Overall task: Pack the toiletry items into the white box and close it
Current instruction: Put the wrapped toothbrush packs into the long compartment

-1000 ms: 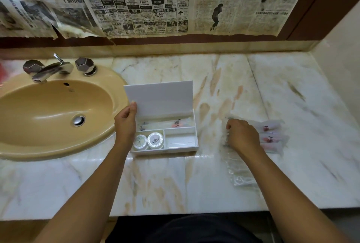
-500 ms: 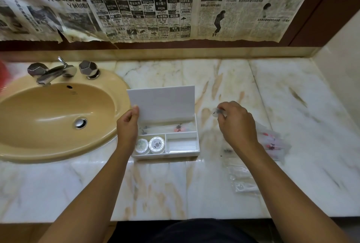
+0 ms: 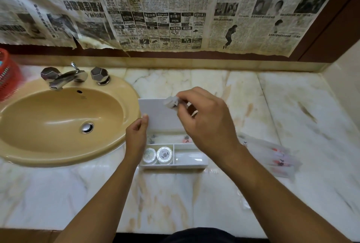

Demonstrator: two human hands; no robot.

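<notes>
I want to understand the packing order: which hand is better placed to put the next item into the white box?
The right hand: it pinches a small clear packet above the white box, while the left hand holds the lid open.

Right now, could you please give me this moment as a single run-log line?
left hand: holds lid up | right hand: pinches clear packet over white box | packing unfinished

White box (image 3: 155, 118), tan sink (image 3: 58, 125) (veined marble counter (image 3: 292, 106))

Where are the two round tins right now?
In the head view, the two round tins sit side by side in the front left compartment of the white box, just right of the left hand.
</notes>
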